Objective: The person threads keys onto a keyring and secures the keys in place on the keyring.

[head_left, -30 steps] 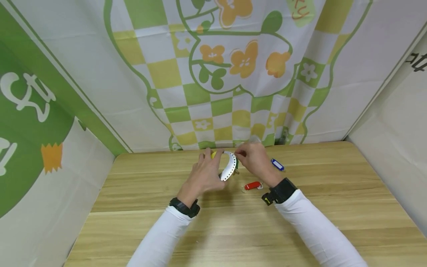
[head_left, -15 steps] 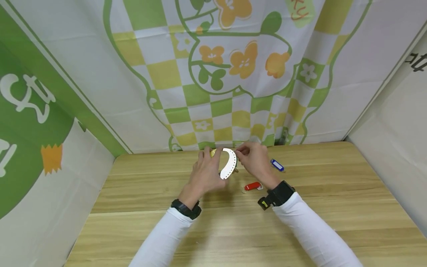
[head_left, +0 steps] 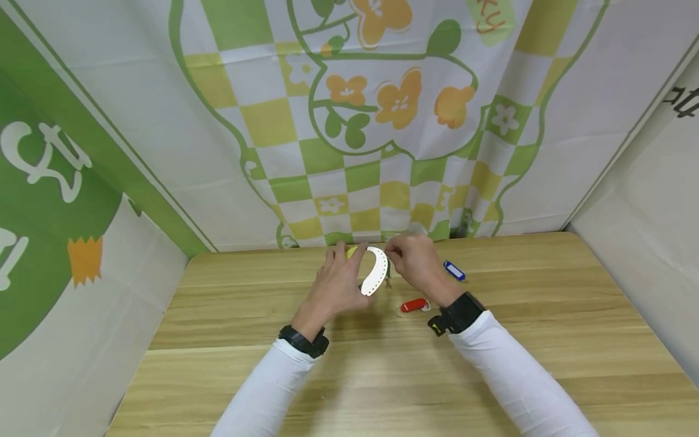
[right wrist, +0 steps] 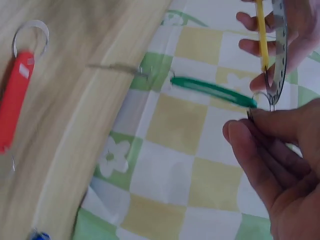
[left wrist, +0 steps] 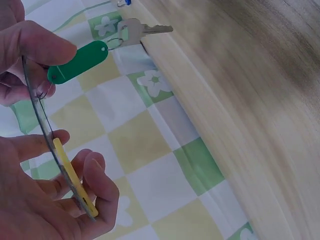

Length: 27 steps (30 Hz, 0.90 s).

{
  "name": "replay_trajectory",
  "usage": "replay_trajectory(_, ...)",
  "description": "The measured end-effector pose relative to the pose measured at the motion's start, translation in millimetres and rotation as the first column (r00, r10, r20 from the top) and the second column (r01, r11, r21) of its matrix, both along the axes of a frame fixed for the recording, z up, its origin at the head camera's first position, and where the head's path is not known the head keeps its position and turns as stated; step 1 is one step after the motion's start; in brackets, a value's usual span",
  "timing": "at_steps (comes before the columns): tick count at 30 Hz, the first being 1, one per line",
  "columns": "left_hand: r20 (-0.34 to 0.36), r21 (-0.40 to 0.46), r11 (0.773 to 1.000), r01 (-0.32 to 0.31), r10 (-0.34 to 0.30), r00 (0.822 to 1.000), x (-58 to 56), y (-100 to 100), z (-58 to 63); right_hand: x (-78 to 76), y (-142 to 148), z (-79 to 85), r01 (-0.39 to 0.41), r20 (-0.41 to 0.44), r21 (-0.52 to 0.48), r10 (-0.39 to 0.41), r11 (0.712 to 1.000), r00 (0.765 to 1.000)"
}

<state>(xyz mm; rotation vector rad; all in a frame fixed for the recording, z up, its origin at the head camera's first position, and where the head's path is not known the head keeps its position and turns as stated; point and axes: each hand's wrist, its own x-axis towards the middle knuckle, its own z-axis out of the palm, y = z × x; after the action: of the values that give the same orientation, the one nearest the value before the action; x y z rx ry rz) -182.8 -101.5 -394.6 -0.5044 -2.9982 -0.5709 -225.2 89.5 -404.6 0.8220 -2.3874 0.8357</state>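
My left hand (head_left: pixel 338 280) holds a white, crescent-shaped plate (head_left: pixel 377 273) with small holes along its outer edge, fingers and thumb at its ends. A yellow key tag (left wrist: pixel 72 175) lies along the plate by the left fingers. At the plate's edge, my right hand (right wrist: pixel 280 150) pinches a thin metal ring between thumb and fingertips. From that ring hangs a green key tag (left wrist: pixel 80 62), with a silver key (left wrist: pixel 145 31) at its other end. Seen from the right wrist, the green tag slants away from the pinch. The ring is partly hidden by the fingertips.
On the wooden table (head_left: pixel 246 303) lie a red key tag (head_left: pixel 413 304) with a metal ring, below the right hand, and a blue key tag (head_left: pixel 454 271) to its right. A patterned cloth (head_left: pixel 377 200) hangs behind the table's back edge.
Both hands keep nearly the same place, with small shifts. The plate has tilted slightly back and forth, and the green tag with its key has swung beneath the pinch.
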Motion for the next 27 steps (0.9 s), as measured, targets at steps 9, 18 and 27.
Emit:
replay_trajectory(9, 0.017, 0.002, 1.000, -0.009, 0.009, 1.000, 0.4, 0, 2.4, -1.8, -2, 1.2, -0.011, -0.021, 0.058, 0.013, 0.998, 1.000)
replay_trajectory(18, -0.001, 0.023, 1.000, -0.018, 0.018, 1.000, 0.5, 2, 1.2, 3.9, -8, -1.4, 0.191, 0.324, -0.166, -0.129, 0.967, 0.937)
replay_trajectory(27, 0.009, 0.012, 1.000, -0.015, 0.015, 1.000, 0.7, 1, 2.0, 4.5, -9, -2.1, 0.161, 0.244, -0.127, -0.127, 0.979, 0.961)
